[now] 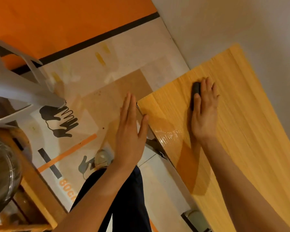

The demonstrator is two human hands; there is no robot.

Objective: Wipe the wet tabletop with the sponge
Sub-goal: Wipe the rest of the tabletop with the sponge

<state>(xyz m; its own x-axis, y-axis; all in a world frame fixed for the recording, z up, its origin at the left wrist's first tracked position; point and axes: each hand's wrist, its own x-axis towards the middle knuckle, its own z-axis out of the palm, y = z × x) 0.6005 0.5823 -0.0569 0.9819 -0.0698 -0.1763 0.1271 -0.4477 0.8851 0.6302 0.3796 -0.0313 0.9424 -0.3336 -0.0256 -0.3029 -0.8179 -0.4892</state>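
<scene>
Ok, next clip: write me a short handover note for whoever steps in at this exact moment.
Right hand: flat on the tabletop, pressing the dark sponge under its fingers.
Left hand: open, empty, held just off the table's left edge.
Done: cannot tell how much has been wiped.
Left: a glossy wet patch shines near the left edge, close to the right wrist; wipe that next.

Home-like room (cannot tell more): tiled floor (157,84), wooden tabletop (241,123).
</scene>
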